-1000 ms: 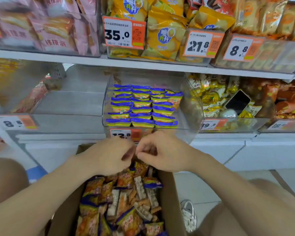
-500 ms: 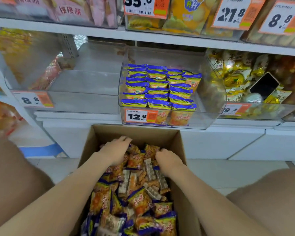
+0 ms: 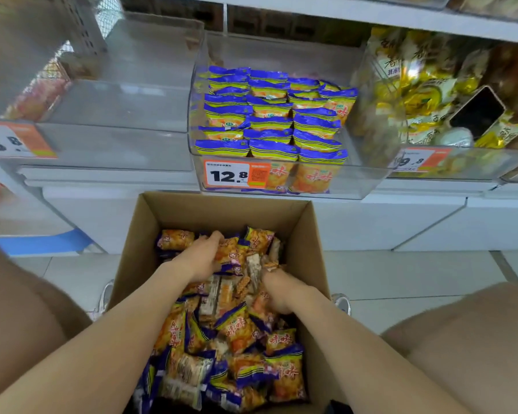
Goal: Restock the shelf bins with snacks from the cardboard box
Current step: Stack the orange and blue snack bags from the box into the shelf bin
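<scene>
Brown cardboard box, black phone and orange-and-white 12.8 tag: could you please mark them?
Brown cardboard box (image 3: 222, 210), head view, back wall.
Black phone (image 3: 477, 113), head view, screen.
Orange-and-white 12.8 tag (image 3: 229, 176), head view, digits.

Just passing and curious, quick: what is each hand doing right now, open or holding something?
Left hand: fingers curled round snack packets in the cardboard box.
Right hand: fingers buried among packets; cannot tell.

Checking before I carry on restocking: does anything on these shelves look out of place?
Yes. A dark phone lies tilted among the yellow packets in the right-hand clear bin; it is not stock.
</scene>
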The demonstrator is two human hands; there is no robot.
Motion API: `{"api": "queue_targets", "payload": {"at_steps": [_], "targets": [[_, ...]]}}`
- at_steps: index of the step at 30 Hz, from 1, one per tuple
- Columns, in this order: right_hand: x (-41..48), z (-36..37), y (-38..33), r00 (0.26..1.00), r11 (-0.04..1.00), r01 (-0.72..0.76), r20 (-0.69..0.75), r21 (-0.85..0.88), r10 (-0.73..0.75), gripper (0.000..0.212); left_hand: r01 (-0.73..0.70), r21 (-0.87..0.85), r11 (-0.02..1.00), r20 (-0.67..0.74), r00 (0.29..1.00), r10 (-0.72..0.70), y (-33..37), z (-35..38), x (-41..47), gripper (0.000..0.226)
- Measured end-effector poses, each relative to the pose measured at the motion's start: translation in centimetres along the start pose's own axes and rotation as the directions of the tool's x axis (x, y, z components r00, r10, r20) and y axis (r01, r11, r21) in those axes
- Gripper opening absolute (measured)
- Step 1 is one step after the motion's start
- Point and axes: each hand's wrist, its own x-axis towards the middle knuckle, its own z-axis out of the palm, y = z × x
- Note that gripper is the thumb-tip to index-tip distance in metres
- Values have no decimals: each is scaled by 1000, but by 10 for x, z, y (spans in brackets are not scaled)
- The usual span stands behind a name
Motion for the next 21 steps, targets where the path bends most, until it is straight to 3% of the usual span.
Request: {"api": "queue_targets", "payload": {"at_steps": [4,6,8,10,12,15,17,19,21], "targets": [[-2,1,-6,997,997,10,-71,76,-4,32,33,-81,996,0,999,-33,6,5,1,89],[-6,-11,-8,994,985,17,-113,171,3,39,20,-30,999,-15,1000,-20,6,6,2,74],[-16,-26,-7,985,962,32,-170,270,15,64,-3,24,1000,-47,999,4,5,7,2,48],[-28,-42,-6,967,932,45,-250,361,50,80,-25,3,1000,-53,998,25,7,8,2,38],[-39,-56,-7,947,912,63,-312,405,74,75,-41,-31,999,-6,999,41,11,11,1,40],[-55,-70,-8,919,917,59,-381,395,105,65,-17,-3,1000,105,994,17,14,17,-1,65],[-65,-78,-9,909,918,46,-398,395,125,70,-23,93,995,164,987,7,13,22,-1,64],[-77,-85,-11,905,921,66,-412,384,107,69,-65,313,947,254,967,-18,12,26,-4,54],[-89,-92,-13,900,928,96,-429,360,73,69,-124,447,886,297,955,-17,10,26,-8,61]]}}
